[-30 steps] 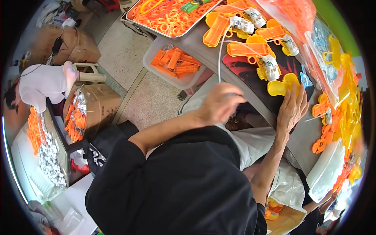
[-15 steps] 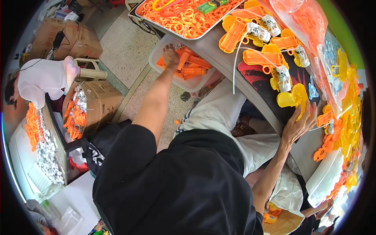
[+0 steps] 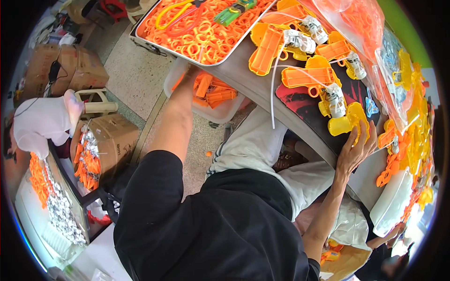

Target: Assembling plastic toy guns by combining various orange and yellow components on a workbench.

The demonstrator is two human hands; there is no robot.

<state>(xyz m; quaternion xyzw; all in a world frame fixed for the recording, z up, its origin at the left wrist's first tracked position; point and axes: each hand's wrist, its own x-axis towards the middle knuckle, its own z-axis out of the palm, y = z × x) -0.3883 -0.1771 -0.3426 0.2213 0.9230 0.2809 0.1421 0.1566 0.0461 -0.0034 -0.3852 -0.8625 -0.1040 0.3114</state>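
Observation:
My right hand (image 3: 357, 146) grips the lower end of a yellow plastic toy-gun shell (image 3: 341, 125) at the table's near edge. My left hand (image 3: 190, 75) is down at the far side of a clear plastic bin (image 3: 228, 115), below the table edge. Its fingers are hidden there. Orange rectangular plastic parts (image 3: 216, 96) lie in that bin. On the table, beyond the shell, rest several yellow shells fitted with orange parts and silvery white pieces; one such assembly (image 3: 307, 77) lies partly over a black and red mat (image 3: 300, 100).
A metal tray (image 3: 226, 59) of orange rings, with yellow-handled pliers (image 3: 174, 15) and a green tool (image 3: 234, 12), overhangs the bin. Yellow shells (image 3: 415, 126) pile up at the right. A co-worker in white (image 3: 42, 122) is at the left, near cartons (image 3: 110, 140). Another person's hand (image 3: 391, 233) shows lower right.
My left hand has gone from above the orange parts to the bin's far side, its fingers now out of sight. My right hand stays on the yellow shell. The whole view has shifted slightly.

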